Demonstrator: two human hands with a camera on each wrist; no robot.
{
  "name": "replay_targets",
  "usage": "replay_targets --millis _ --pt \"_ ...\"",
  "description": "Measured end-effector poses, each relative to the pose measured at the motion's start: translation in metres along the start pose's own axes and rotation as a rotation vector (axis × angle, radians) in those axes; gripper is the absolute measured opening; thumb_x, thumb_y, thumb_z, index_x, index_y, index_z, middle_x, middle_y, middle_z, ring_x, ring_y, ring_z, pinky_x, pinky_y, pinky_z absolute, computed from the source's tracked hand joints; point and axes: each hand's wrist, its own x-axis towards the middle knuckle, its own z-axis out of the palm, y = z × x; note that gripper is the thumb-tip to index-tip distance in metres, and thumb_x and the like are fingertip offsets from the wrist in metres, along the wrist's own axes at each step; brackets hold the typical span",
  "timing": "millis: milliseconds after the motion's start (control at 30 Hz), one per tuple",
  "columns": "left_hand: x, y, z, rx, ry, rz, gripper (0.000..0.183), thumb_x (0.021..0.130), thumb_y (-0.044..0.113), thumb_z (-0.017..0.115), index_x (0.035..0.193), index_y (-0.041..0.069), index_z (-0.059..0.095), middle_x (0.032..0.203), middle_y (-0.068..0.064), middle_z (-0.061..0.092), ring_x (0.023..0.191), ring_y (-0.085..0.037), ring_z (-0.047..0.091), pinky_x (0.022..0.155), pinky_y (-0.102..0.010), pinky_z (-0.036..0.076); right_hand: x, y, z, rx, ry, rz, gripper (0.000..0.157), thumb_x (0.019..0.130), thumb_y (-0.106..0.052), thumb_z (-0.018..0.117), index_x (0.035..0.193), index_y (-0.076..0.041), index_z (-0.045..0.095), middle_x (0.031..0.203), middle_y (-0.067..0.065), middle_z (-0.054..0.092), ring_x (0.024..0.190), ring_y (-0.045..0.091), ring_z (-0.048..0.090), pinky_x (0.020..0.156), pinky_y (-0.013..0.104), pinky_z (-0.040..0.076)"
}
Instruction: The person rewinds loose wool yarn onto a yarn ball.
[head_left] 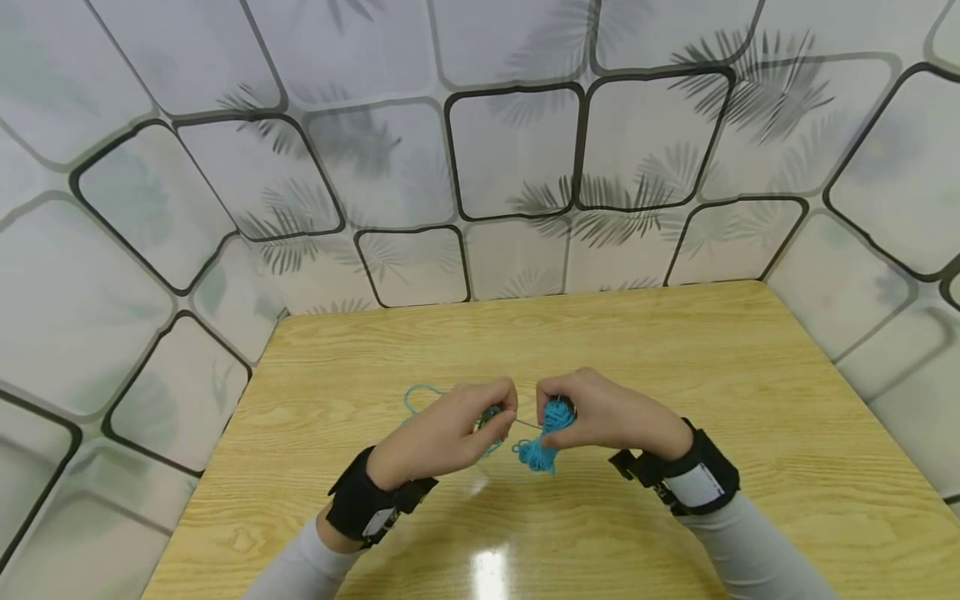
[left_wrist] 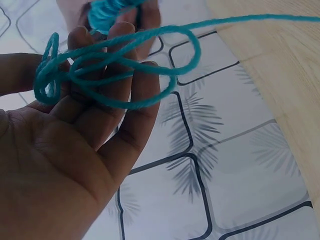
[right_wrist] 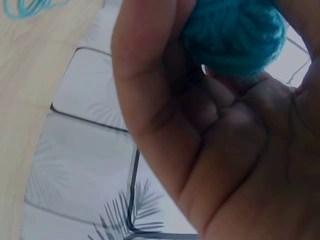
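Above the middle of the table, my right hand (head_left: 615, 417) grips a bundle of blue yarn (head_left: 536, 455), its fingers and thumb curled round the upper part. The lower end of loops hangs out below the thumb. In the right wrist view the yarn bundle (right_wrist: 235, 35) looks tightly wound. Just to the left, my left hand (head_left: 450, 429) pinches yarn between thumb and fingertips. Loose yarn loops (left_wrist: 165, 97) lie across its curled fingers in the left wrist view. A short strand (head_left: 528, 423) runs between the two hands.
A loose curve of yarn (head_left: 411, 393) shows beyond my left hand. The wooden table (head_left: 645, 333) meets patterned panels (head_left: 517, 150) at its back and sides. Black straps with small devices (head_left: 697, 483) are on both wrists.
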Motion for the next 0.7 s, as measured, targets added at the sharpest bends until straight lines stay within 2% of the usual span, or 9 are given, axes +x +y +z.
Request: replay_targets --millis 267,433,700 --pt "-0.003 0.006 0.002 0.016 0.006 0.017 0.018 0.104 0.007 0.049 0.086 0.014 0.047 0.07 0.003 0.049 0.059 -0.008 0.044 0.059 -0.023 0.037 0.004 0.008 0.001 -0.056 0.144 0.077 0.02 0.081 -0.017 0.079 0.084 -0.014 0.059 0.064 -0.004 0.05 0.052 0.007 0.042 0.05 0.023 0.038" --pt "-0.005 0.009 0.002 0.015 0.01 0.032 0.018 0.104 0.009 0.048 0.087 0.014 0.048 0.069 0.004 0.049 0.058 -0.008 0.044 0.058 -0.022 0.037 0.006 0.013 0.0 -0.042 0.234 0.105 0.02 0.082 -0.016 0.079 0.083 -0.014 0.059 0.066 -0.002 0.055 0.055 0.009 0.045 0.053 0.026 0.041" --pt "-0.006 0.012 0.001 -0.004 0.02 0.042 0.019 0.106 0.013 0.045 0.086 0.014 0.047 0.07 0.003 0.049 0.06 -0.008 0.045 0.06 -0.024 0.039 0.008 0.019 0.0 0.001 0.319 0.147 0.017 0.085 -0.017 0.077 0.086 -0.013 0.06 0.066 0.001 0.054 0.054 0.012 0.045 0.053 0.029 0.042"
